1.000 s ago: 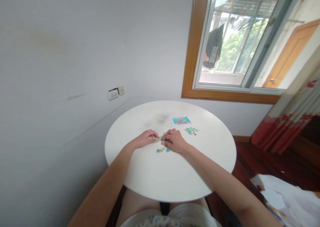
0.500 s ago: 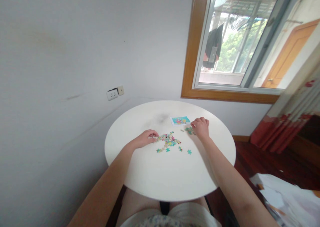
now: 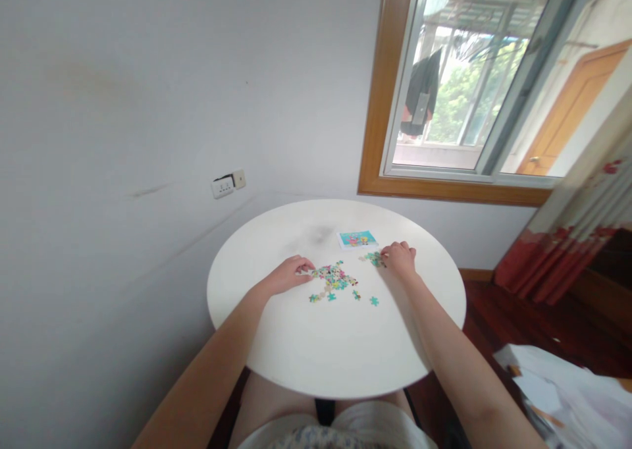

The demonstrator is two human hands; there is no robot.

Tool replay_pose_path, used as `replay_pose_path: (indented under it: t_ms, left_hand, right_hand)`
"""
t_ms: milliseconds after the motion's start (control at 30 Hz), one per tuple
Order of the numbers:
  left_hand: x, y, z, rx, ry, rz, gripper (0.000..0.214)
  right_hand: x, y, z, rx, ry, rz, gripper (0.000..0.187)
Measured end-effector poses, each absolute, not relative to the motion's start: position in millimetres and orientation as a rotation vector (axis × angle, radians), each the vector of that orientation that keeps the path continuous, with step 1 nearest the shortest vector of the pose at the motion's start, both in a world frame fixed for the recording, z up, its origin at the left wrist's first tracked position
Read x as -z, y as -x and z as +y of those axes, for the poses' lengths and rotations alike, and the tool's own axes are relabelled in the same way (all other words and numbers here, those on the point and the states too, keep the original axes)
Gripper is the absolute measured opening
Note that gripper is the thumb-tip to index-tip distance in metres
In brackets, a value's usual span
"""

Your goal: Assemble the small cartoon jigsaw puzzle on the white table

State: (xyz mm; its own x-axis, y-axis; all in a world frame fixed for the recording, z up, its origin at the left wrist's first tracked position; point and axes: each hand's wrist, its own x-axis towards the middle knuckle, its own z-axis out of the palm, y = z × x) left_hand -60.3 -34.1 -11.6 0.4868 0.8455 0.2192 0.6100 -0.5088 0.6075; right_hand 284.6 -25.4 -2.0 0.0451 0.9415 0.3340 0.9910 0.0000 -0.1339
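A loose heap of small multicoloured jigsaw puzzle pieces (image 3: 332,275) lies near the middle of the white round table (image 3: 326,350). At the heap's left edge rests my left hand (image 3: 291,273), its thumb and fingers curved but apart, fingertips by the outermost pieces. Farther right is a smaller cluster of mostly green puzzle pieces (image 3: 373,259). My right hand (image 3: 399,259) is at that cluster's right side with fingers curled together. Its fingertips meet the pieces, and whatever is between them is too small to tell. A few single pieces, including a teal puzzle piece (image 3: 374,301), lie nearer to me.
Behind the clusters lies a flat blue picture card (image 3: 357,239) with cartoon figures. The wall with a power socket (image 3: 222,187) borders the table at the left. A window (image 3: 459,93) is behind it, a curtain (image 3: 567,238) to the right, and white papers (image 3: 567,390) lie lower right.
My right hand has come down slightly and moved a little right, onto the edge of the green cluster. My left hand has barely shifted.
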Motion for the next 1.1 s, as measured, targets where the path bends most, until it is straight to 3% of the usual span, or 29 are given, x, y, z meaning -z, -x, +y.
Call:
replay_pose_path:
  t_ms: [333, 1100]
  left_hand:
    - [14, 61, -31, -0.702, -2.290, 1.166, 0.031]
    - [12, 60, -34, -0.724, -2.283, 1.183, 0.028]
  right_hand:
    - [9, -245, -27, 0.158, 1.725, -2.170, 0.022]
    - [10, -266, -13, 0.220, 1.729, -1.939, 0.015]
